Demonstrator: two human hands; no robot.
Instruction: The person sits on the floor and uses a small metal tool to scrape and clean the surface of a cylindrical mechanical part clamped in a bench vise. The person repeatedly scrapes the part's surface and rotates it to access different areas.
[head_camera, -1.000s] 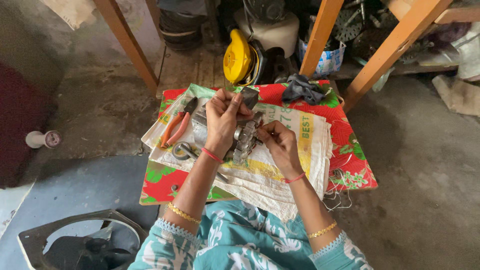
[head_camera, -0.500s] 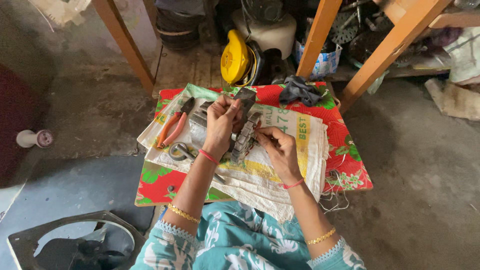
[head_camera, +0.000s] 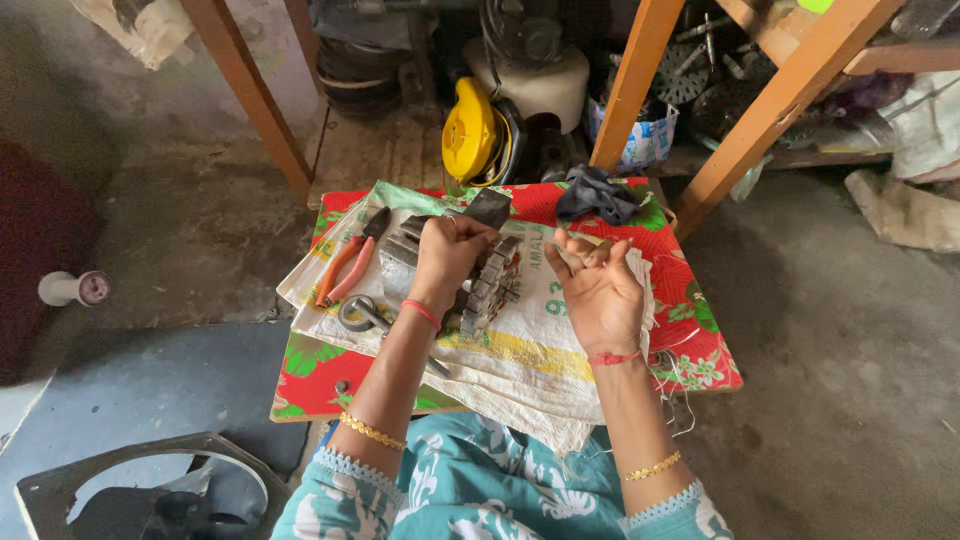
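Hands work over a low surface (head_camera: 700, 340) covered with a white sack (head_camera: 520, 360): the left hand (head_camera: 448, 255) is closed on top of a grey metal motor core (head_camera: 470, 275), while the right hand (head_camera: 598, 290) hovers just beside it, palm up, fingers loosely curled and empty. That core lies on the sack, its long axis running from near left to far right, with orange-handled pliers (head_camera: 345, 265) close by on its left.

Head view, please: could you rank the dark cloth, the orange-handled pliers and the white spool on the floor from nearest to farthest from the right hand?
From the right hand:
1. Dark cloth, just beyond it on the table.
2. Orange-handled pliers, across the table at its left edge.
3. White spool, on the floor, far left.
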